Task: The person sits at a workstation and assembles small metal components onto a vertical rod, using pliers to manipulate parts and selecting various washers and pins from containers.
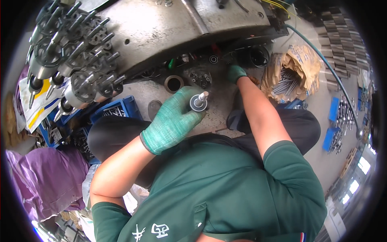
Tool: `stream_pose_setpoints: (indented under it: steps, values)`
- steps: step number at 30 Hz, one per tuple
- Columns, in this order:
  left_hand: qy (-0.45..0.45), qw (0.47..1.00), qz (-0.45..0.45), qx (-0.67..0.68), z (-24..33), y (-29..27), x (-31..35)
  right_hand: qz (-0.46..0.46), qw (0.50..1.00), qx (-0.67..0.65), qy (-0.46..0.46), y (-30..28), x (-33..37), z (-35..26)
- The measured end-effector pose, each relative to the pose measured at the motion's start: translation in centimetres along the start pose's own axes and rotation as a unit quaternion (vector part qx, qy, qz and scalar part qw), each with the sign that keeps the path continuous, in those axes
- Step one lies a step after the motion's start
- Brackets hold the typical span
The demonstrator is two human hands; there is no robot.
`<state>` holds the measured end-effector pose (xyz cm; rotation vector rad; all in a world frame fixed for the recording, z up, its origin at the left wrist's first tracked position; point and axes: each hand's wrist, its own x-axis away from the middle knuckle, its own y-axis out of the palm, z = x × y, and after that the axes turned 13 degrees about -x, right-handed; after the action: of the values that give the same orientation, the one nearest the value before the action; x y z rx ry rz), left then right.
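Note:
My left hand (171, 119), in a green knit glove, is closed around a short metal shaft with a bearing (198, 102). The shaft's narrow end points up and away from the palm. My right hand (236, 74), gloved in green too, reaches into the shadow under the edge of the metal table (169, 28). Its fingers are too dark to make out. Close to it lies a small round bearing (213, 59). A thick brown-rimmed ring (174, 84) and a dish of small metal parts (200, 78) sit beyond my left hand.
Stacked metal housings with rods (78, 60) crowd the left. Below them stand blue crates (117, 109) of metal parts and a purple cloth (48, 181). At right, a torn brown paper sack (296, 68) holds metal rods (287, 82). A hose (330, 66) curves past it.

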<state>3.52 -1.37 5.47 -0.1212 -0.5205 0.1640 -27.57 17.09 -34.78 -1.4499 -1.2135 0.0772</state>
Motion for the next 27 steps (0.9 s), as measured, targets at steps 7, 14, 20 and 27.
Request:
stream_pose_setpoints:
  steps: [7, 14, 20, 27]
  values:
    - [0.010, 1.000, 0.006, 0.012, -0.5, 0.4, 0.5, 0.120, 0.954, -0.228, 0.151, 2.3, 8.9, -4.5]
    - [-0.051, 0.997, 0.007, 0.065, 0.3, 0.2, -0.1, 0.208, 0.947, -0.204, 0.136, 5.4, 8.0, -0.7]
    - [-0.044, 0.998, 0.021, 0.034, -0.4, 0.4, -0.7, 0.204, 0.956, -0.195, 0.083, 4.8, 6.3, -0.2]
    - [-0.026, 0.999, 0.021, 0.015, -0.3, 0.2, -0.9, 0.175, 0.976, -0.116, 0.059, 4.7, 5.3, 0.4]
